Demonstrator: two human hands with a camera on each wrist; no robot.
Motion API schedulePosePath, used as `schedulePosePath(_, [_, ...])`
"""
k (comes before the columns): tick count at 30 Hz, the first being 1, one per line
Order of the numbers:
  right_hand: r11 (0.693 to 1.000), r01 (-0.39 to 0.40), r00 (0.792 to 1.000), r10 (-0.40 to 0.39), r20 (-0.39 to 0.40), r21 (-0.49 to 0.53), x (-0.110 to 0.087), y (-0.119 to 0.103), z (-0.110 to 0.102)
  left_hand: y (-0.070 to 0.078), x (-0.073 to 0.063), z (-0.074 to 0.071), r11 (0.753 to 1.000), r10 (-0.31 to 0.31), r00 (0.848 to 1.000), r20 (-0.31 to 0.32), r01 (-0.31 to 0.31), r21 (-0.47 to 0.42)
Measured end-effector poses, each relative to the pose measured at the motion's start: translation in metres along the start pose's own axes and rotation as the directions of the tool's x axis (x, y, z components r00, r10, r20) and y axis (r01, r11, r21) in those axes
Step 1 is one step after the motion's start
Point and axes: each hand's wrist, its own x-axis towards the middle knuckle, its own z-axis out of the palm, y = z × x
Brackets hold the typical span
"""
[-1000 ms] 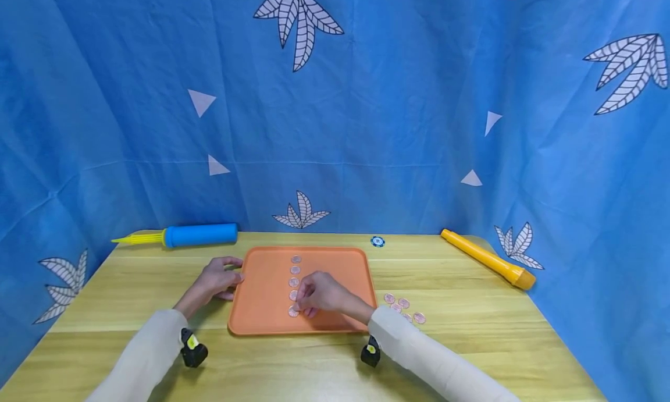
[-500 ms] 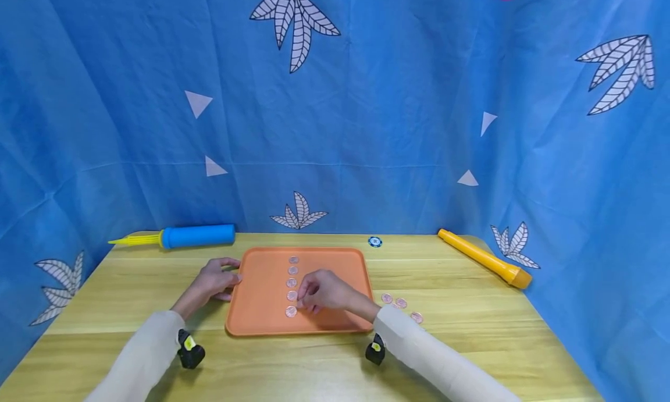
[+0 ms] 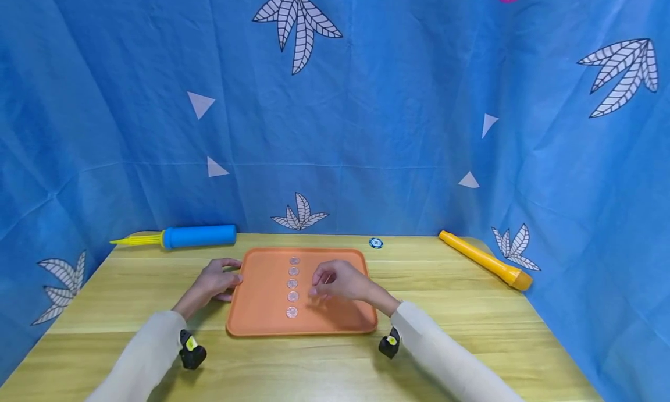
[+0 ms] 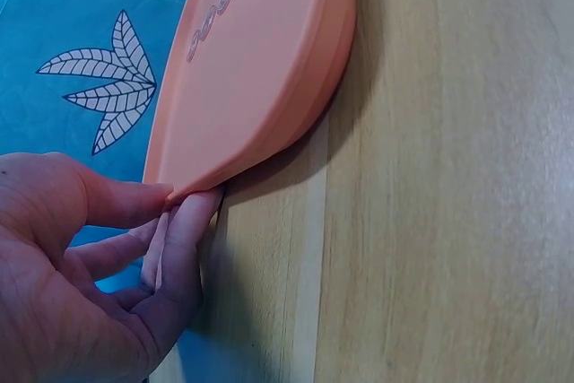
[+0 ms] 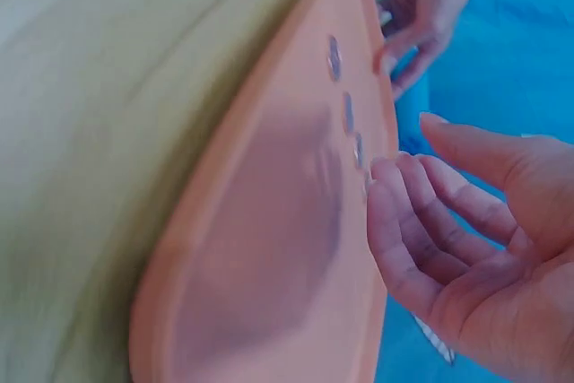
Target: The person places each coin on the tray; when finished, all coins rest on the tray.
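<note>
A row of several coins (image 3: 292,283) runs from back to front on an orange tray (image 3: 262,297). My left hand (image 3: 216,280) grips the tray's left rim; in the left wrist view the thumb lies on the rim and the fingers bend against its side. Over the tray, just right of the coins, hovers my right hand (image 3: 339,283). Its fingers are loosely curled with nothing between them, and in the right wrist view the thumb (image 5: 475,150) stands apart from the fingertips.
A blue and yellow hand pump (image 3: 199,236) lies at the back left of the wooden table (image 3: 293,367). At the back right are a blue and white poker chip (image 3: 376,243) and a yellow-orange microphone-shaped stick (image 3: 487,259). Blue cloth (image 3: 335,128) hangs behind.
My right hand has left the front coin and moved right and up. Its sleeve now covers most of the loose coins right of the tray. The left hand stays on the rim.
</note>
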Motion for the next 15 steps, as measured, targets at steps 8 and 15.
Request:
schedulePosePath(8, [0.993,0.112,0.993,-0.113,-0.035,-0.046,-0.015,0.011,-0.037,-0.001,0.001,-0.001,1.000,-0.008,1.000,-0.008,0.008,-0.001])
schedulePosePath(15, [0.991,0.120,0.991,-0.123,-0.056,-0.051,-0.035,0.034,-0.068,0.000,0.000,0.002,1.000,-0.001,1.000,-0.008,0.001,0.006])
